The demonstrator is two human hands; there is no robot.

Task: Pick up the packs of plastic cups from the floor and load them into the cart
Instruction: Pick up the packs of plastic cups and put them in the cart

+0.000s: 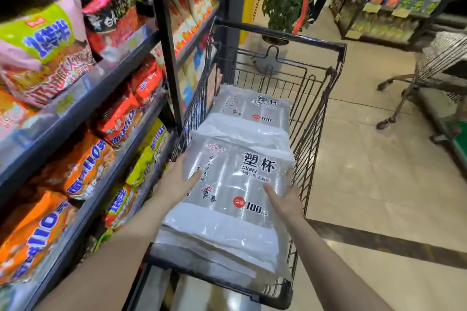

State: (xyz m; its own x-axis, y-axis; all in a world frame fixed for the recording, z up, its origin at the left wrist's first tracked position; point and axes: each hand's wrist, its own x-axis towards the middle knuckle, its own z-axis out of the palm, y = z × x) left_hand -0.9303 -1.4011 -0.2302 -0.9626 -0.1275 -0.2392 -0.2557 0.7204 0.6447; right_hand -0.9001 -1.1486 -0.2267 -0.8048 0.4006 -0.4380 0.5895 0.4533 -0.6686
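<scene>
Clear cup packs (235, 184) lie stacked in cart (326, 98).

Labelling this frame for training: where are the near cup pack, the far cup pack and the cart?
near cup pack (235, 184): head view, printed front.
far cup pack (255, 108): head view, top face.
cart (280, 36): head view, far rim bar.

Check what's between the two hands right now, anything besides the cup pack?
Head view: only the near pack of plastic cups lies between the left hand and right hand, one on each side, over the cart.
</scene>
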